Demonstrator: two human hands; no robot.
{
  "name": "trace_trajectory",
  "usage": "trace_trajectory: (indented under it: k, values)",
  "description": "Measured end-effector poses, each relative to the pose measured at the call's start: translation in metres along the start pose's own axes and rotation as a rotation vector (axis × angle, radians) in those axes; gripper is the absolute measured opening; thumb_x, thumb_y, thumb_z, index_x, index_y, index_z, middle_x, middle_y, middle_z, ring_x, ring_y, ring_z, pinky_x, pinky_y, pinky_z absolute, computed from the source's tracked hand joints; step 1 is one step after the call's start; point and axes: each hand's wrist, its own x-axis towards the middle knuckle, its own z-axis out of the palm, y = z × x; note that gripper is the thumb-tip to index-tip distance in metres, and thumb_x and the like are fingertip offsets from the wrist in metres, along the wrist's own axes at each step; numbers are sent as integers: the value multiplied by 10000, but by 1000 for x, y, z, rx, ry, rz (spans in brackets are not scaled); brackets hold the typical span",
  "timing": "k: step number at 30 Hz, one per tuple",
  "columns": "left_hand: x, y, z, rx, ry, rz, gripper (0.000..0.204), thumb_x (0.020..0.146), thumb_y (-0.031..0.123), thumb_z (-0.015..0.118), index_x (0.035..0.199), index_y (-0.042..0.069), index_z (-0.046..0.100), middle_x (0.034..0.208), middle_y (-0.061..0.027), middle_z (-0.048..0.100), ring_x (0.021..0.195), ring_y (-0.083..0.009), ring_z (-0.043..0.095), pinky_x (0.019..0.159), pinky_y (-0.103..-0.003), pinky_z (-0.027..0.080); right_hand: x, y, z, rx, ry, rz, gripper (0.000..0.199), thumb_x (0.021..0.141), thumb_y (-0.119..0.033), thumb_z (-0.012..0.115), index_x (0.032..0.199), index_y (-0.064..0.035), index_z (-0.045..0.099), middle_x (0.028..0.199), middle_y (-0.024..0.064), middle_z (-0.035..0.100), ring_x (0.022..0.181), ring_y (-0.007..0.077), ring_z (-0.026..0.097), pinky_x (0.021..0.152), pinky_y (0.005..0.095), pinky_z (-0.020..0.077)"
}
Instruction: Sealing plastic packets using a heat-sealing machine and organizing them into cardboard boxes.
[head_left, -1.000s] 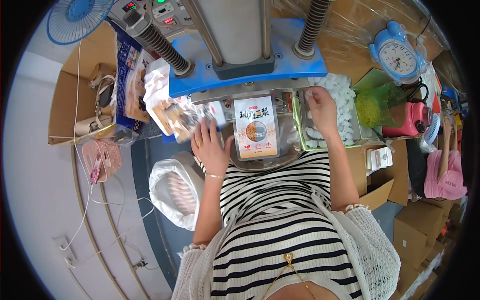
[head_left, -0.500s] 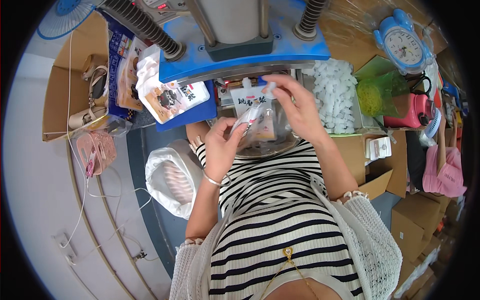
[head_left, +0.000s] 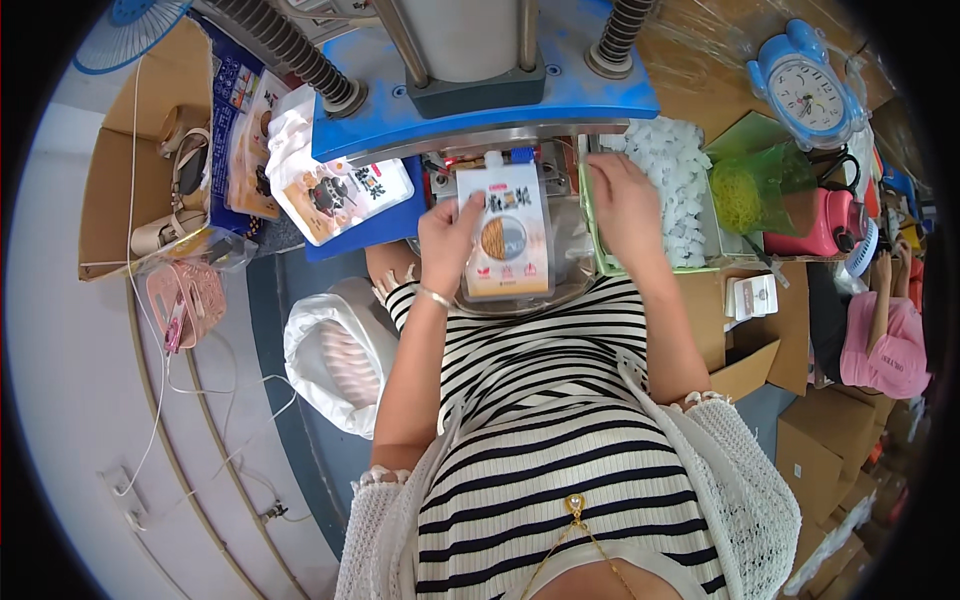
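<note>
The left hand point(head_left: 448, 235) rests on the left edge of a white spouted pouch point(head_left: 505, 243), fingers curled loosely around that edge with the thumb on the printed front, so the hand is partly closed on the pouch. The pouch lies face up, spout pointing away from the person, on a round metal tray point(head_left: 580, 285) directly beneath the blue press head point(head_left: 480, 105) of a sealing machine. The right hand point(head_left: 625, 205) lies just beside the pouch on its right, palm down and fingers extended toward the machine; whether it grips anything cannot be told. It rests at the edge of a green tray point(head_left: 598, 262) that carries a heap of small white caps point(head_left: 675, 185). To the left of the left hand, a stack of filled pouches point(head_left: 335, 190) sits on the blue counter point(head_left: 385, 225), partly under the press head. Below that stack, near the person's left elbow, stands an open white bag point(head_left: 335, 355) holding pinkish items. Farther left, a cardboard box point(head_left: 120, 185) holds packets and a sandal. At upper right, well apart from both hands, a blue alarm clock point(head_left: 805, 90) stands beside a green mesh bag point(head_left: 755, 190).
</note>
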Motion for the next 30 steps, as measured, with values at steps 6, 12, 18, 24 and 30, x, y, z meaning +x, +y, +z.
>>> trace_trajectory:
  k: [6,12,18,24,30]
  values:
    - [-3,35,-13,891,196,185,336,872,334,686,926,2,700,775,-85,679,672,-195,607,676,-306,496,-15,35,-2,-468,-319,97,238,836,-63,611,1068,-13,603,1020,185,634,855,353,614,746,411,508]
    - [-22,28,-47,1624,755,881,290,832,305,702,957,44,694,958,-118,693,848,-344,640,846,-392,501,-6,41,0,23,-53,118,282,843,-52,618,1116,2,570,986,169,635,829,310,613,757,349,509]
    - [-53,37,-61,1063,409,525,161,792,152,726,913,52,694,869,-103,652,765,-271,617,712,-344,489,-17,-4,-6,863,-74,548,218,887,-41,578,1100,3,591,958,131,628,851,266,607,759,311,489]
    - [-76,61,-26,618,117,361,102,845,126,699,868,28,681,785,-27,603,692,-119,540,607,-249,418,5,-60,-12,542,-123,-154,135,922,-8,524,1033,-2,600,951,110,602,887,253,584,765,314,460]
    - [-71,30,7,61,-29,-30,188,884,157,686,845,-23,649,652,16,587,582,-43,468,538,-226,391,7,-47,16,395,-330,-168,134,940,-29,501,1021,-20,607,938,106,583,882,253,563,792,315,446]
